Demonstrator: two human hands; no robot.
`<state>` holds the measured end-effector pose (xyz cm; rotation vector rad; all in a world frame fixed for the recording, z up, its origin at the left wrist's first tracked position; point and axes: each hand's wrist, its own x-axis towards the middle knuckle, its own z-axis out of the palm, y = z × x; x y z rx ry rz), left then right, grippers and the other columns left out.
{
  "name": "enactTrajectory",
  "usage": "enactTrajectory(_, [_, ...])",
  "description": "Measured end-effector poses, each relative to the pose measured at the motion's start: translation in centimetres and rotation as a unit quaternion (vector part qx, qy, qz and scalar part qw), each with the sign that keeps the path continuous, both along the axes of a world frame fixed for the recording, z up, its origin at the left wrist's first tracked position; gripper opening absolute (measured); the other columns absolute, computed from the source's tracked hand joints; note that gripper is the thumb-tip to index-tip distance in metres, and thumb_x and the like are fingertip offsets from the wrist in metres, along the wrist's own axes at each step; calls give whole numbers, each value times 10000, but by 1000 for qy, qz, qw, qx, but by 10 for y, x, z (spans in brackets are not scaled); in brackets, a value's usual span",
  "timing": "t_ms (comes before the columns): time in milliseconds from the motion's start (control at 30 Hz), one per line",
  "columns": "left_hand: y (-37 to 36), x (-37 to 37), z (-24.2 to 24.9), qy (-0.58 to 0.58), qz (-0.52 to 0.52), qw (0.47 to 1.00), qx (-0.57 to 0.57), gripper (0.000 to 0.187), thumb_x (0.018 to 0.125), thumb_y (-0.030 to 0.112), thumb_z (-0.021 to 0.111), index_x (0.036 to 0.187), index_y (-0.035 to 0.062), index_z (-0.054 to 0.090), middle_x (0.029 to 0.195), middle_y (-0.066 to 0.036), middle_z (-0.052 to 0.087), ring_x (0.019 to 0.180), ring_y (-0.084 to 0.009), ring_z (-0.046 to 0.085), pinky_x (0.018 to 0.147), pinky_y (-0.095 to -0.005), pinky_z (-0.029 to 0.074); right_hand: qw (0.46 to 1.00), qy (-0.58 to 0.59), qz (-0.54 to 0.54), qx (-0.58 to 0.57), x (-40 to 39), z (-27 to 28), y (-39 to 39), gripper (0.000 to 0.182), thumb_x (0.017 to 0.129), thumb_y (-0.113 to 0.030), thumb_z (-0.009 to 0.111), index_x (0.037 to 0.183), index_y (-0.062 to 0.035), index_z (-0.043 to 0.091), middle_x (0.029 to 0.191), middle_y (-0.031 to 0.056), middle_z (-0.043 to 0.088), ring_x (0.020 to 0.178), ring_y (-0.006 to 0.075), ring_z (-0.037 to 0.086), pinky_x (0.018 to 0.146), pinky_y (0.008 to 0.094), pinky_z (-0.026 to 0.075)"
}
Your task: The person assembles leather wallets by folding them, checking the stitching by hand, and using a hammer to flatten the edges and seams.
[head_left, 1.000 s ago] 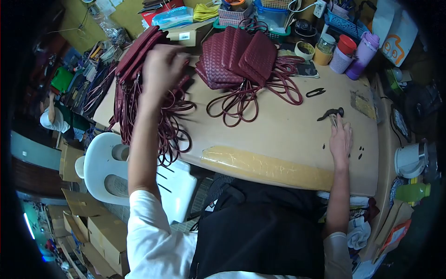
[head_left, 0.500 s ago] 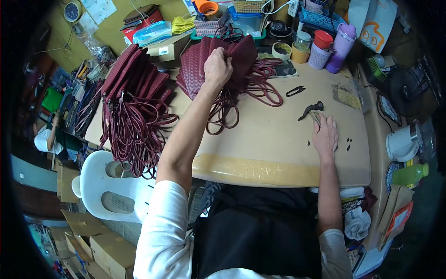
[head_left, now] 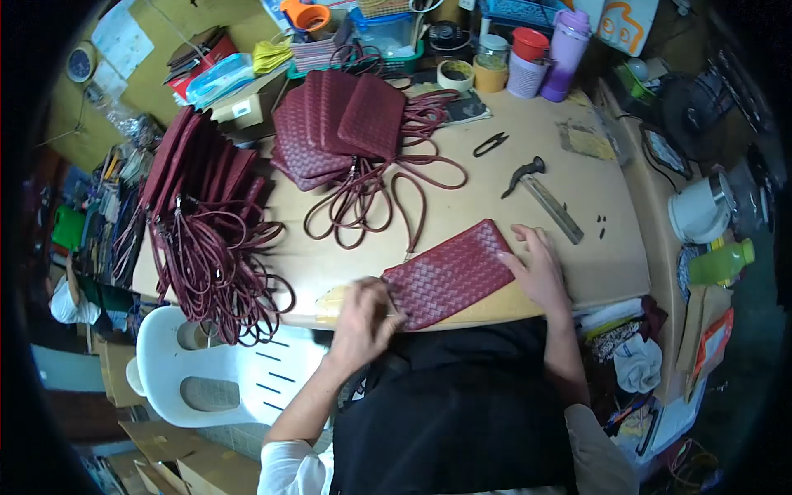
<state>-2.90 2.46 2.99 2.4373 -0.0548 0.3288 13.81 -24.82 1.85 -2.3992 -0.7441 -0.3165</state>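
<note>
A flat dark red woven pouch (head_left: 450,276) lies tilted at the table's front edge, its strap looping away from its upper left corner. My left hand (head_left: 360,323) is closed at the pouch's left end, fingers curled at its edge. At the right end is my right hand (head_left: 540,268), fingers apart and thumb touching the pouch's edge. Similar woven pouches (head_left: 371,115) lie fanned out farther back. Another stack of red pouches (head_left: 194,157) stands at the left, its many straps (head_left: 210,264) hanging over the edge. A hammer (head_left: 553,208) rests beyond my right hand.
Black snips (head_left: 490,145) and several small dark pieces (head_left: 601,227) lie on the table (head_left: 610,272). Tape, jars, cups and a purple bottle (head_left: 568,54) line the back. A white chair (head_left: 219,363) stands front left. Another person (head_left: 74,299) is at the far left.
One pouch now lies in front of me, away from the back pile. My left hand came back from that pile; my right hand left the hammer and moved to the pouch. The view shifted.
</note>
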Motion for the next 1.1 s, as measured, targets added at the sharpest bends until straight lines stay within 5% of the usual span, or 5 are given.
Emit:
enactTrajectory(100, [1,18,-8,20,91,993,70,464,767,219,752,1117,-11,552,1003,-195,544,945,-354,527,833,-421,444,956,264,-31,127,5,7,18,445,861,-207,659,1220,17,522,1060,162,596,935,280,619,844,366,475])
enactTrajectory(233, [-7,37,-11,19,143,987,75,364,758,188,760,982,-6,549,987,-191,563,882,-339,549,776,-414,447,989,140,-8,36,30,-16,35,406,851,-207,665,1168,17,548,1049,172,616,920,304,633,841,379,475])
enactTrajectory(433, [-12,33,-9,14,89,886,-454,363,818,60,732,1114,-27,540,911,-84,636,879,-127,607,828,-274,494,909,269,70,311,24,-23,34,131,857,-67,639,945,-5,563,800,29,560,772,121,547,732,270,450])
enactTrajectory(700, [-13,44,25,29,72,962,-262,196,806,127,750,943,-8,709,854,-66,624,798,-147,591,739,-268,472,858,260,177,405,-8,18,21,171,823,46,665,875,-22,518,842,15,506,759,73,472,717,210,406])
enactTrajectory(1100, [-2,28,15,-129,175,789,-575,37,793,-12,687,827,-18,673,965,-28,539,875,-132,538,823,-262,431,890,172,128,403,-19,9,19,204,734,101,702,840,-7,565,941,95,601,851,150,582,805,272,481])
